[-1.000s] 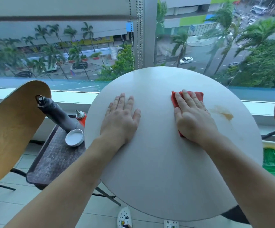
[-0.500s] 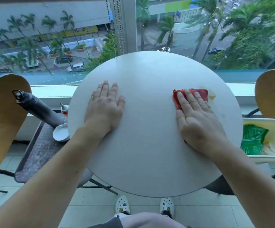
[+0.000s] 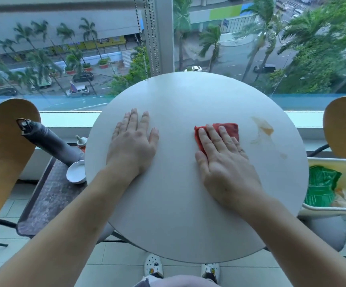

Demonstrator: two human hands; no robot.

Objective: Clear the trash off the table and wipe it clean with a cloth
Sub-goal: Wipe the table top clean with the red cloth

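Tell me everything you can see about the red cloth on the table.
The cloth is red, soft-looking and folded into a small flat pad. It lies on the round white table, right of centre. The right hand presses flat on it, fingers spread, covering its near part, so only the far edge and left side show. A brownish stain sits just to its right, apart from it. The left hand rests flat on the table, not touching it.

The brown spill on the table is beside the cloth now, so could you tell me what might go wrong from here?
1. The red cloth is small and folded under the right hand; it may smear the brown spill rather than lift it.
2. A wide sweep could push liquid off the table edge toward the white bin and chair.
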